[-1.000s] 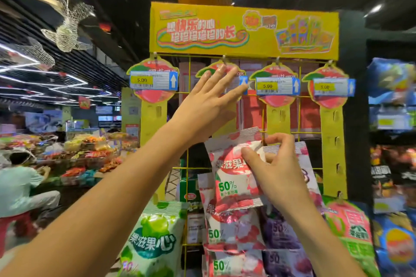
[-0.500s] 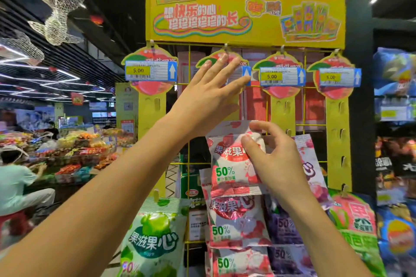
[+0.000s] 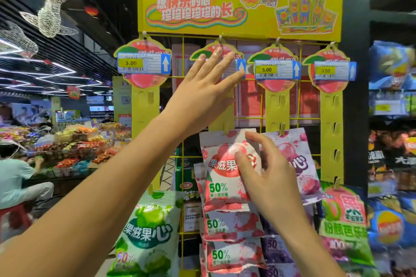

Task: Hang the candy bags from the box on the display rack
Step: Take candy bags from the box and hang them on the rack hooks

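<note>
The task looks partly done: several bags hang low on the yellow wire display rack (image 3: 258, 24), among them a green candy bag (image 3: 148, 227) and a purple candy bag (image 3: 299, 164), while the upper hooks are bare. The right hand (image 3: 267, 171) pinches a red-and-white candy bag (image 3: 221, 177) at a hook of the second yellow strip (image 3: 221, 119); I cannot tell if it has caught. The left hand (image 3: 202, 96) lies flat, with straight fingers, against that strip. The box is not visible.

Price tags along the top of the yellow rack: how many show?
4. The far-left tag, the second tag, mostly covered by the left hand, the third tag and the far-right tag. No more seem hidden in that row.
</note>
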